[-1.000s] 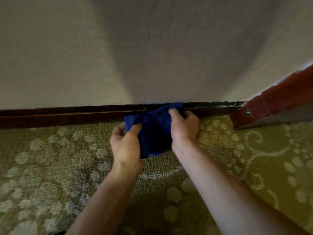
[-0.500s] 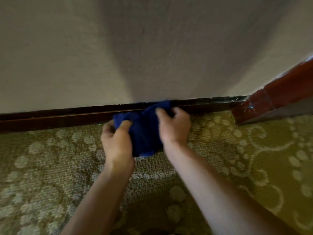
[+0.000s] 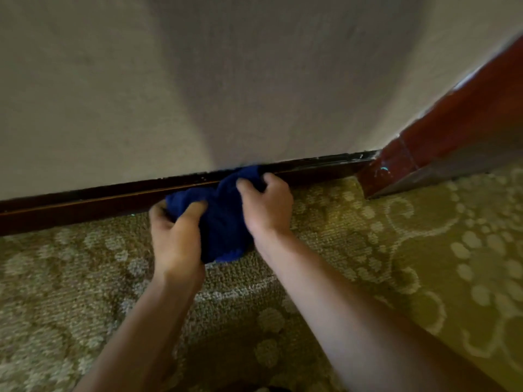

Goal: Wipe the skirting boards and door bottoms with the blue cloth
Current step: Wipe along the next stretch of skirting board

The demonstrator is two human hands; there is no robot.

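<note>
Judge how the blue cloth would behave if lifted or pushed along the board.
The blue cloth looks floppy: it bunches between the left hand and right hand. It is probably light. Pushed along the skirting board, it would likely crumple rather than slide flat.

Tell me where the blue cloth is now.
In the head view's centre, the blue cloth is bunched against the skirting board, gripped between the left hand and right hand.

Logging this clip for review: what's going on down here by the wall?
A person is crouched over a patterned carpet, holding a blue cloth bunched in both hands against the dark skirting board. The left hand grips the cloth's left side and the right hand grips its top at the board's upper edge. A reddish-brown wooden door frame stands to the right.
</note>
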